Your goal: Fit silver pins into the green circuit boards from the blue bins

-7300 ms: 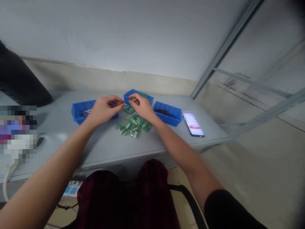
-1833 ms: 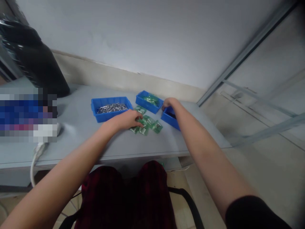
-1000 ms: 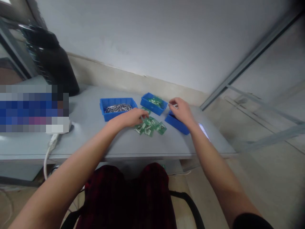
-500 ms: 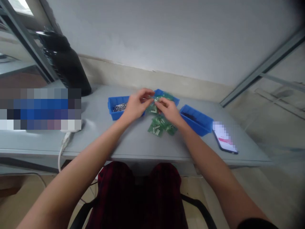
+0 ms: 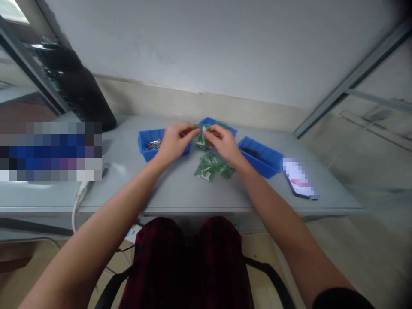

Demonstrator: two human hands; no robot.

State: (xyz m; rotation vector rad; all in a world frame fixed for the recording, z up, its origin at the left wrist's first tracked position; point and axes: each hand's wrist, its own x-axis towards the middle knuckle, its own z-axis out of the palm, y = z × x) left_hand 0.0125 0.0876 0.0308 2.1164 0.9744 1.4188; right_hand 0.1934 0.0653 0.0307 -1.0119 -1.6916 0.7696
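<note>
Between my hands is a small green plastic bag (image 5: 202,142), its upper edge pinched on both sides. My left hand (image 5: 177,141) grips the left side with thumb and fingertips, and my right hand (image 5: 222,143) grips the right side. Several more green bags (image 5: 207,168) with small pale pieces inside lie on the table just below. Behind my left hand stands a blue bin (image 5: 146,143) of shiny metal parts, partly hidden. A second blue bin (image 5: 210,121) with green bags is behind the held bag. Right of my right hand, another blue bin (image 5: 267,161) contains small dark parts.
A phone (image 5: 300,182) lies on the grey table (image 5: 174,195) at the right. At the left stand a large black bottle (image 5: 80,94) and a white cable (image 5: 77,204) running over the front edge. The wall (image 5: 206,51) rises behind the bins.
The whole view has shifted slightly. My left fingertips have come onto the bag's upper edge, closer to my right fingertips, and both hands now pinch it.
</note>
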